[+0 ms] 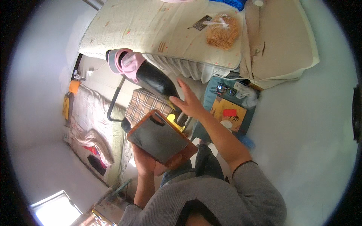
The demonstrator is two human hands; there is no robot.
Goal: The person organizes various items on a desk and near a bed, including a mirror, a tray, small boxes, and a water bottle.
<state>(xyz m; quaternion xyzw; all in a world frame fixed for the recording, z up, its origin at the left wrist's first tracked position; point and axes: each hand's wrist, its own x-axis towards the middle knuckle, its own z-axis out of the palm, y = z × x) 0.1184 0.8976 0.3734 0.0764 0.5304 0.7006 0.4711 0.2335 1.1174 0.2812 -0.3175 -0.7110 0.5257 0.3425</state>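
Note:
My left hand (144, 161) grips a flat rectangular panel (159, 135) by its lower left side. It has a dark grey face, an orange-brown rim and a dark curved mark or cutout near its top. My right hand (191, 103) is raised with thumb and fingers apart and holds nothing. It is beside the near end of a long black padded bench (157, 77); whether it touches the pad, I cannot tell. Pink and grey cloth (131, 63) wraps the bench's far end. Beyond the panel are a checked cloth (148, 104) and a yellow part (175, 123).
A mattress (135, 28) spans the top, bearing a tied bag (223, 32) of orange-brown strands. To the right, a blue-green table (208, 106) holds sunglasses (222, 89), a plastic bag (247, 96) and a yellowish box (217, 104). A bed (116, 149) lies left, near a black metal tube (113, 104).

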